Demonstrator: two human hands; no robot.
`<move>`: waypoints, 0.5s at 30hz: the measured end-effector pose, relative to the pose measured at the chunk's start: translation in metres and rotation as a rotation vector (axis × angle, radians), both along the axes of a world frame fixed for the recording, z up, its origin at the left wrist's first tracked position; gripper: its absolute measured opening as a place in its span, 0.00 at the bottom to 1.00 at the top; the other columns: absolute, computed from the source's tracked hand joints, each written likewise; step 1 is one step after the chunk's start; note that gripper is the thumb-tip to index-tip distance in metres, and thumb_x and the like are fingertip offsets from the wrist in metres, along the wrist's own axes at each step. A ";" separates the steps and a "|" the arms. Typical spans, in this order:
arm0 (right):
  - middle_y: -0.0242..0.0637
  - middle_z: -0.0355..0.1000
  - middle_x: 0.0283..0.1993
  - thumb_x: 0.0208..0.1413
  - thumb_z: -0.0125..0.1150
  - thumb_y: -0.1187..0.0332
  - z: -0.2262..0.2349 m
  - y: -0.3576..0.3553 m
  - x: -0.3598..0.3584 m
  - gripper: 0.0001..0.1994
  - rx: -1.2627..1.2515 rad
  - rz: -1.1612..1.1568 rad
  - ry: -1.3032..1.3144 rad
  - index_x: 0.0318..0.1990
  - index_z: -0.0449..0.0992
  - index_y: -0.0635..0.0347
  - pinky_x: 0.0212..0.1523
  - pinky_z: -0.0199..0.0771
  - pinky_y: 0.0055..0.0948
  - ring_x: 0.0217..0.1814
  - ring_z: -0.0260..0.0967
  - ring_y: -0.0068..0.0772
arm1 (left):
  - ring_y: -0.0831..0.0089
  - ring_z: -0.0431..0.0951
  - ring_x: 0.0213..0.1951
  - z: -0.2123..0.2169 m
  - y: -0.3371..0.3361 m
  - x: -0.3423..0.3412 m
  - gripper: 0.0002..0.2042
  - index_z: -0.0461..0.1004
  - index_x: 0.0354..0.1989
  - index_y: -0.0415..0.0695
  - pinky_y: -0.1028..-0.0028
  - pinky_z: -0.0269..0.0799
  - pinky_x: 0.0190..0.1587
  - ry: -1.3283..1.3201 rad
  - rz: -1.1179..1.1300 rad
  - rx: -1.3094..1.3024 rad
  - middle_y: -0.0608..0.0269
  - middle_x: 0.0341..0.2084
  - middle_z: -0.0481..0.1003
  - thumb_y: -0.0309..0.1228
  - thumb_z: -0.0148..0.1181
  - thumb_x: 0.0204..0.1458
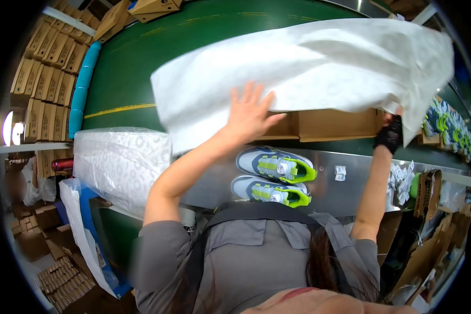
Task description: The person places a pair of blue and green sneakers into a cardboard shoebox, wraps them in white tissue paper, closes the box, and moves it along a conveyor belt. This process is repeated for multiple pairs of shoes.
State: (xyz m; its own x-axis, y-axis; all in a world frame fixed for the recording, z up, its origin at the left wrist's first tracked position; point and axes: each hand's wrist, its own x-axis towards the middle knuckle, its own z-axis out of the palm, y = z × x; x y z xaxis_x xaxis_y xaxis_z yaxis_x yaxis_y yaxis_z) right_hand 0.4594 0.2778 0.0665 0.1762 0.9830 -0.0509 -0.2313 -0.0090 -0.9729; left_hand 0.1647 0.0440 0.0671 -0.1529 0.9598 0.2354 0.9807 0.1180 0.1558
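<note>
Both hands spread a white tissue sheet over an open cardboard shoebox.

The left hand (250, 114) lies flat, fingers splayed, on the white tissue sheet (309, 68); the gloved right hand (389, 134) pinches its right edge. The sheet overhangs the cardboard shoebox (329, 124) on the green conveyor belt (125, 68). Two grey-and-lime sneakers (275, 178) sit just below on the steel ledge (350, 188).

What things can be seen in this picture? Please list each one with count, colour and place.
paper: one, white sheet, over the box
box: one, brown, open, on the belt
belt: one, green, at top
shoes: two, grey and lime, on the metal shelf
paper stack: one, white, wrapped, at left
flat cartons: many, brown, far left
left hand: bare, flat on the paper
right hand: black glove, at the paper's edge
</note>
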 end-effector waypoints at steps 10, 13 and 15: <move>0.41 0.67 0.46 0.50 0.57 0.59 -0.013 -0.006 0.106 0.22 -0.187 -0.075 -0.101 0.49 0.65 0.64 0.35 0.66 0.22 0.44 0.66 0.31 | 0.59 0.66 0.47 -0.064 -0.043 -0.150 0.36 0.61 0.52 0.40 0.57 0.61 0.47 -0.823 0.990 0.234 0.54 0.44 0.68 0.53 0.62 0.38; 0.40 0.62 0.53 0.54 0.48 0.73 -0.038 -0.059 0.118 0.11 -0.089 0.051 -0.128 0.46 0.61 0.58 0.44 0.65 0.27 0.47 0.65 0.37 | 0.61 0.66 0.49 -0.081 -0.042 -0.160 0.37 0.61 0.53 0.43 0.57 0.61 0.48 -1.811 1.056 0.216 0.55 0.48 0.66 0.52 0.64 0.37; 0.37 0.65 0.40 0.47 0.53 0.72 -0.028 -0.135 0.062 0.18 0.385 0.265 -0.660 0.48 0.64 0.61 0.42 0.64 0.25 0.41 0.64 0.34 | 0.62 0.67 0.48 -0.100 -0.041 -0.152 0.35 0.62 0.53 0.43 0.61 0.63 0.49 -2.164 0.755 0.295 0.55 0.47 0.67 0.49 0.65 0.38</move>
